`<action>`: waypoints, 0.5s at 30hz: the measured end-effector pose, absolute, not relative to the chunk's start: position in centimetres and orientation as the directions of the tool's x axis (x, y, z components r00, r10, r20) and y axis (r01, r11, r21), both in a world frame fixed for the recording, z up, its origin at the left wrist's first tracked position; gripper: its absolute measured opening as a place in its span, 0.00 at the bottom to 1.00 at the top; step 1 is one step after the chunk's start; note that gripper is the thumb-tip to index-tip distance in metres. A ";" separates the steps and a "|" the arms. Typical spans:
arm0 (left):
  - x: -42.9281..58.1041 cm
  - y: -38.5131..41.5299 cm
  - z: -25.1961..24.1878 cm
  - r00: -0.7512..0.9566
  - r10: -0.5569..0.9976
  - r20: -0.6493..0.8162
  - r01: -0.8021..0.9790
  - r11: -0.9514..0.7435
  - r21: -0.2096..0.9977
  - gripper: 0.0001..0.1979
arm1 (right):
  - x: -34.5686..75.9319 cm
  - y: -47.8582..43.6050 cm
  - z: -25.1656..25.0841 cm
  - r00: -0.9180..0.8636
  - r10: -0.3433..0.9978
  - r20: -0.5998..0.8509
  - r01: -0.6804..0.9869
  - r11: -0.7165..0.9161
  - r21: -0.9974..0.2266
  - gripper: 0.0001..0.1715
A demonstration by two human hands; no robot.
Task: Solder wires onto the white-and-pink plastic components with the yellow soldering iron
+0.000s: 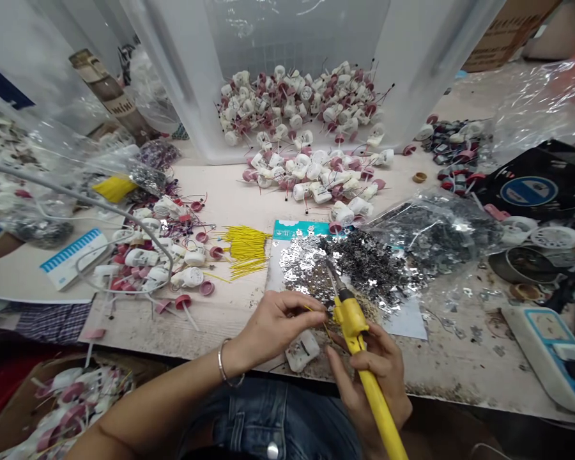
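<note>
My left hand is closed, thumb and fingers pinching a thin yellow wire. In my right hand is a yellow soldering iron, its dark metal tip pointing away from me over a heap of small parts. My right fingers wrap round its handle. A small white translucent plastic piece lies on the table just below my left fingertips. Shiny small metal plates and darker metal pieces are heaped on a sheet beyond both hands. A bundle of yellow wires lies left of that heap.
White and pink plastic units with wires fill a large translucent bin at the back and spread before it. More such units lie at left, beside a thin metal loop. A black fan and a blue-white device stand at right.
</note>
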State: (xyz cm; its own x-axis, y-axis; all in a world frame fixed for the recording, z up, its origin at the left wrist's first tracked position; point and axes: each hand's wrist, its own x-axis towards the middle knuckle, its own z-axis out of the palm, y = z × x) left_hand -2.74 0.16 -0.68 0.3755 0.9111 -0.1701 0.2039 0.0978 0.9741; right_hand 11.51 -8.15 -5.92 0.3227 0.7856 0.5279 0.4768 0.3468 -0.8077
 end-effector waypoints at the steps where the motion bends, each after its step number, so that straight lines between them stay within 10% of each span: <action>1: -3.0 0.3 -0.8 0.339 0.924 -0.178 0.180 0.122 0.976 0.07 | 11.6 -8.4 -6.0 0.312 0.792 0.524 0.465 0.354 -0.812 0.15; 5: -5.0 0.8 -0.4 0.252 0.964 0.087 0.313 -0.167 0.935 0.05 | 11.4 -8.9 -6.7 0.186 0.805 0.563 0.562 0.383 -0.733 0.12; 9: -8.0 0.3 0.8 0.481 0.794 0.371 0.483 -0.593 0.644 0.06 | 10.8 -8.5 -6.9 0.066 0.815 0.575 0.620 0.418 -0.664 0.08; 15: -9.8 -2.1 0.4 0.854 0.482 0.195 0.397 -0.847 0.353 0.11 | 10.2 -7.2 -6.6 0.332 0.734 0.592 0.662 0.266 -0.701 0.12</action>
